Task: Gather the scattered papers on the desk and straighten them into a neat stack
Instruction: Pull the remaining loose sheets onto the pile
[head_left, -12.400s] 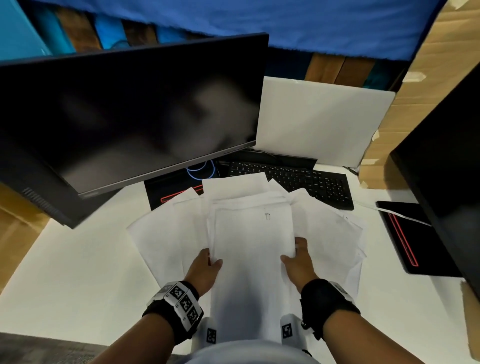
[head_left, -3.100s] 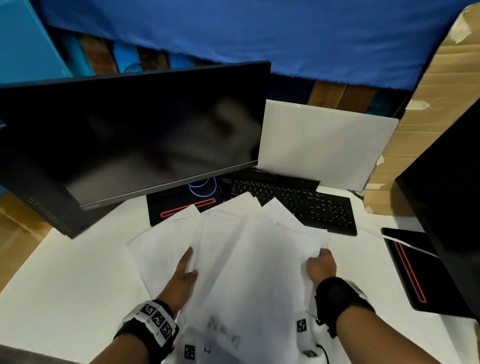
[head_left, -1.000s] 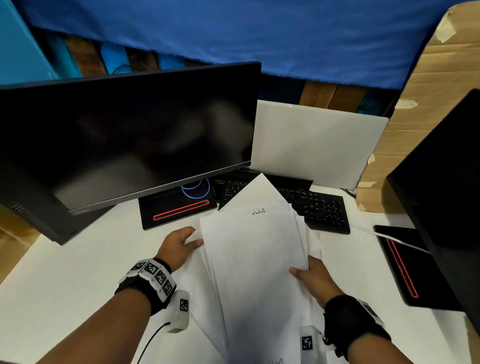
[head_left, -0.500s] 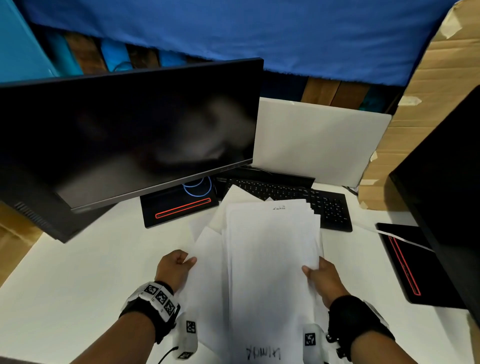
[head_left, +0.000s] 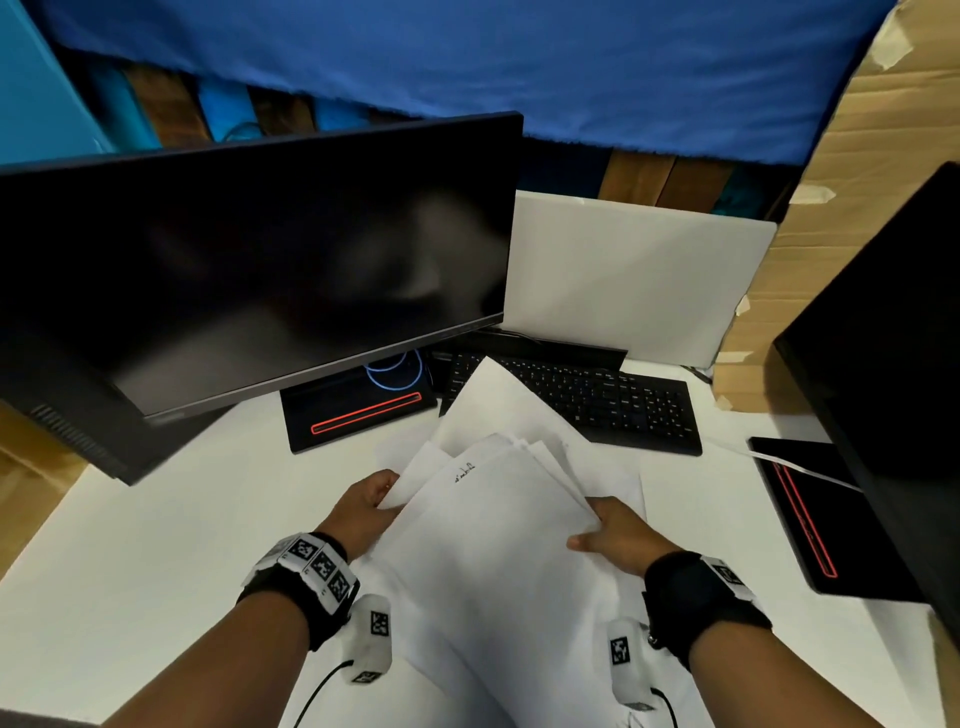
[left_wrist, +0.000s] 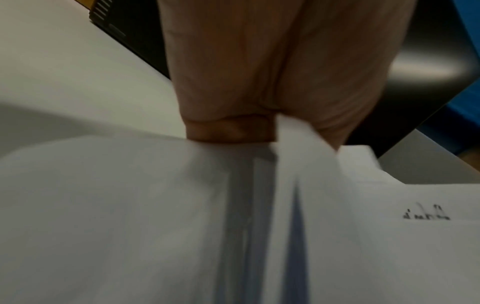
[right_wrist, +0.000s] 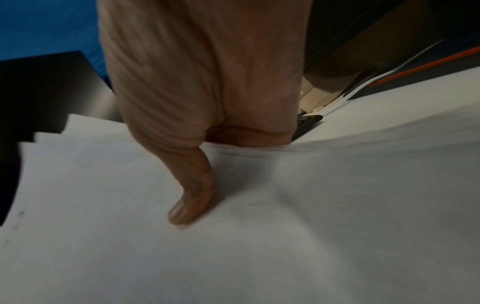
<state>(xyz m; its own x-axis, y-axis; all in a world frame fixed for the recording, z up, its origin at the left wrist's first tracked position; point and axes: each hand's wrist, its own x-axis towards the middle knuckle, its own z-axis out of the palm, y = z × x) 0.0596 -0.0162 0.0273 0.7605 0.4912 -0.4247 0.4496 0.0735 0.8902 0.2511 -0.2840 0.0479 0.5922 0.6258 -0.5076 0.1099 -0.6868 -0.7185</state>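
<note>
- Head view: the papers sit at the centre of the desk, lifted and fanned, with corners splaying toward 12 o'clock over the keyboard. The left hand curls round their 9 o'clock edge and the right hand grips the 3 o'clock edge. The edges are far from flush, so a squeeze now would likely crease the skewed sheets rather than square them.
- Head view: one sheet juts well past the rest toward 12 o'clock; I judge it could catch on the keyboard or slide out if the bundle is tapped down carelessly.
- Left wrist view: the left hand is closed on the sheets, with the paper edge tucked between thumb and fingers. The sheets show separate layers with gaps. That loose layering suggests inner sheets could slip free toward 6 o'clock when the bundle tilts.
- Right wrist view: the right hand pinches the papers, thumb pressed flat on top, fingers hidden beneath. The paper dimples round the thumb, so harder pressure risks a lasting crease.
- Right wrist view: stepped corners at 9 o'clock show the misalignment; uneven pull between the hands could worsen the fan.
</note>
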